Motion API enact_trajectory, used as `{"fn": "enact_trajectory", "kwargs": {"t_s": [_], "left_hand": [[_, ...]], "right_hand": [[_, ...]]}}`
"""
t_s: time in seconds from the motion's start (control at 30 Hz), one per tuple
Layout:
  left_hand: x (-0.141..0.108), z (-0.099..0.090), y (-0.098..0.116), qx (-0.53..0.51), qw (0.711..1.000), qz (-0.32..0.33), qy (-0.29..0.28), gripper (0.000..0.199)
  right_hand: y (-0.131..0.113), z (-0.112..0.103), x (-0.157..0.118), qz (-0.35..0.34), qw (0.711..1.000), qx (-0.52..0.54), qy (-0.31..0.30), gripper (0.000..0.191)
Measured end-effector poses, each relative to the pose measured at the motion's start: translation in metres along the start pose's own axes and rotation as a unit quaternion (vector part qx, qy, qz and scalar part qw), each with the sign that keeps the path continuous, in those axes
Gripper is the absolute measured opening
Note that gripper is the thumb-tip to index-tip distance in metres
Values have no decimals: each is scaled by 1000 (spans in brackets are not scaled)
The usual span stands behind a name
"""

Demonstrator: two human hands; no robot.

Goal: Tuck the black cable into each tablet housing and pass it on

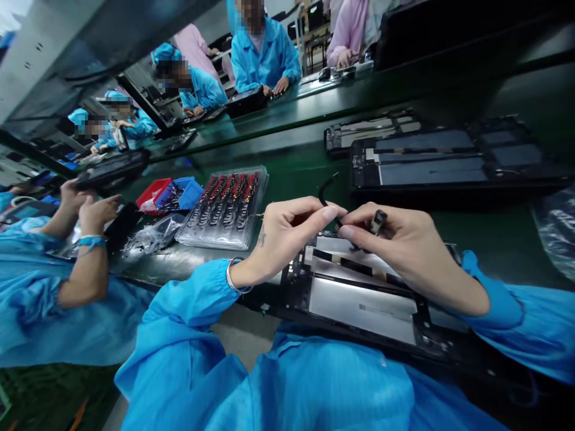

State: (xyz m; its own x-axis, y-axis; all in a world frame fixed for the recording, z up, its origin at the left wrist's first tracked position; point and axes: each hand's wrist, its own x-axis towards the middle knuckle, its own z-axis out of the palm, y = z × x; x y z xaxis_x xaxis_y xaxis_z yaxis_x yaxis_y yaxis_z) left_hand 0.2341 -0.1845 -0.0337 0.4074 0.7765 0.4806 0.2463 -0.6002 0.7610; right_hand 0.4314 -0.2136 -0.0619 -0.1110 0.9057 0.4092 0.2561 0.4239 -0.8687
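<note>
My left hand (291, 236) pinches a thin black cable (322, 190) between thumb and forefinger, and its curved end sticks up past the fingertips. Close against it, my right hand (395, 245) is closed on the same cable. A small dark piece with a metallic face (380, 221) juts from between the right hand's fingers; I cannot make out its kind. Below both hands lies an opened tablet (363, 305), its silver battery panels and a dark ribbon strip showing. The right hand and wrist cover part of it.
On the left stand a clear tray of small parts (224, 206), red (153, 194) and blue bins (191, 191), and a plastic bag (153, 236). More opened tablets (431, 158) lie behind. A co-worker's hands (92, 209) are at the left; others sit across the green bench (287, 173).
</note>
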Motion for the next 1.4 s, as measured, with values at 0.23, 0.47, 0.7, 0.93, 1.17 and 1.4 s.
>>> {"fn": "enact_trajectory", "kwargs": {"t_s": [0.23,0.47,0.7,0.93,1.17,1.4], "left_hand": [[-14,-6,-16,57,994,12,-93,34],[-8,-9,-42,160,968,6,-192,35],[3,6,-56,160,954,117,-226,32],[2,15,-73,137,926,189,-296,22],[4,19,-71,150,914,184,-328,26],[7,21,-66,189,899,206,-337,25]], "right_hand": [[-3,-23,-13,7,997,-78,24,23],[14,-73,-25,65,960,-238,-130,14],[24,-88,-25,179,918,-288,-207,25],[25,-88,-19,216,899,-317,-211,34],[24,-87,-16,217,892,-331,-219,34],[25,-87,-15,208,888,-343,-227,33]]}}
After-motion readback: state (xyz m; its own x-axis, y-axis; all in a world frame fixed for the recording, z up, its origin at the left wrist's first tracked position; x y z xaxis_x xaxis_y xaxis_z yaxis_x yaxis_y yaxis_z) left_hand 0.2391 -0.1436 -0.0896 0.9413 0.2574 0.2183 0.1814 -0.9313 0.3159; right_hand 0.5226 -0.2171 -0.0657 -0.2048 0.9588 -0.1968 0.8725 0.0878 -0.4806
